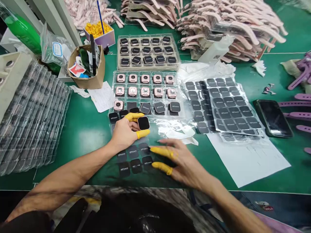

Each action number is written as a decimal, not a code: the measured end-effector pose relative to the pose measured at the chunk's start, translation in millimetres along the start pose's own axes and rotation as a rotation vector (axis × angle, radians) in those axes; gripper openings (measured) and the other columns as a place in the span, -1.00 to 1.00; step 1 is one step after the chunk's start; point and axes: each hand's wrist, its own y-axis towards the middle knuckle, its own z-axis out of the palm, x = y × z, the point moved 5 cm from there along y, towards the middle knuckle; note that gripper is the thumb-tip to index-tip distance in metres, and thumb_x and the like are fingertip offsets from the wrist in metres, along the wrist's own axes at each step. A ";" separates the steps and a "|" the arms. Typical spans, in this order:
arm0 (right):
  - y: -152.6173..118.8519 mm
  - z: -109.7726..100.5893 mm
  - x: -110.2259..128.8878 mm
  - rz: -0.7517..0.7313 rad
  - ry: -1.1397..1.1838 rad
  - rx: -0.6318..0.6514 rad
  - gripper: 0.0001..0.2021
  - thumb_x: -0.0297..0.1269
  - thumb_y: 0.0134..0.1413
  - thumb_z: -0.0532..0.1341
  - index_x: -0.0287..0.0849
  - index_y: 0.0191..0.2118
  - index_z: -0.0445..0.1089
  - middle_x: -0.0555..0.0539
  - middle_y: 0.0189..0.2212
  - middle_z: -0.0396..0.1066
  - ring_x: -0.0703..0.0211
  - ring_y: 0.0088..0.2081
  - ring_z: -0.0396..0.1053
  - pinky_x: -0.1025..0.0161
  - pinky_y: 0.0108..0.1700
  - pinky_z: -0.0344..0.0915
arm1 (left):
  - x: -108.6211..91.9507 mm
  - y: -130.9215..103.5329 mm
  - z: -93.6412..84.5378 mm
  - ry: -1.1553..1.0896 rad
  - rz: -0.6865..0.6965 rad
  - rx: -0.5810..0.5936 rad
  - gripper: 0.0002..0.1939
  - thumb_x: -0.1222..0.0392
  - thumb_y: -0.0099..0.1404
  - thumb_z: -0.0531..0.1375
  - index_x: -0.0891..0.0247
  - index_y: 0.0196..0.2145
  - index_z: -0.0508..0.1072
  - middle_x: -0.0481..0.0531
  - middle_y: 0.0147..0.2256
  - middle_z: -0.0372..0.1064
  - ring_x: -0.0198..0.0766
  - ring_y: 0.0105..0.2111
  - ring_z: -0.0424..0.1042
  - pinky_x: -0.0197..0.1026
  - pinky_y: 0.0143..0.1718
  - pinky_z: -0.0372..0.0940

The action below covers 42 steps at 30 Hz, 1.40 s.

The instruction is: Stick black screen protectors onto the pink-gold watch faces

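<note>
Currently, a person at a green table [87,142] holds a watch [143,123] in the left hand [125,131].
The table bears a tray [182,111] with 3 rows of 5 slots, pink watches filling the upper 2; nearer the person lies a sheet [136,165] of dark squares with white lettering; the right hand [183,160], slightly blurred, is at the sheet's right edge, its 2 yellow-capped fingers parted with a gap and holding nothing visible, though whether they touch the sheet cannot be told; the left hand's yellow-capped fingers pinch the small watch, dark face showing, just in front of the tray.
</note>
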 end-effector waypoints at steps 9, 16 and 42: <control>4.2 24.5 2.6 0.095 -0.007 -0.053 -0.78 -0.24 0.20 0.41 0.08 -0.03 0.56 -0.08 -0.26 0.66 -0.14 -0.18 0.55 -0.12 -0.21 0.50 | 1.7 0.2 -0.5 -0.068 0.003 0.008 -0.30 0.34 -0.11 0.61 0.30 0.02 0.55 -0.06 -0.34 0.52 -0.40 -0.43 0.47 -0.30 -0.32 0.43; 9.0 18.8 15.3 -0.083 0.109 -0.153 -0.65 -0.47 0.26 0.27 0.23 -0.04 0.56 0.06 -0.31 0.67 -0.04 -0.17 0.51 -0.06 -0.16 0.42 | 4.5 2.3 -0.2 -0.093 -0.020 0.032 -0.32 0.39 -0.11 0.58 0.33 0.01 0.55 -0.06 -0.33 0.52 -0.40 -0.41 0.49 -0.31 -0.30 0.43; 69.0 27.0 -50.5 0.842 1.014 -0.249 -0.57 -0.08 -0.44 0.68 -0.10 -0.40 0.58 0.00 -0.44 0.60 0.19 -0.39 0.51 0.24 -0.30 0.55 | -7.0 -4.5 7.3 0.283 -0.050 0.071 -0.43 0.28 0.07 0.47 0.26 0.08 0.64 -0.03 -0.40 0.66 -0.17 -0.32 0.66 -0.21 -0.17 0.52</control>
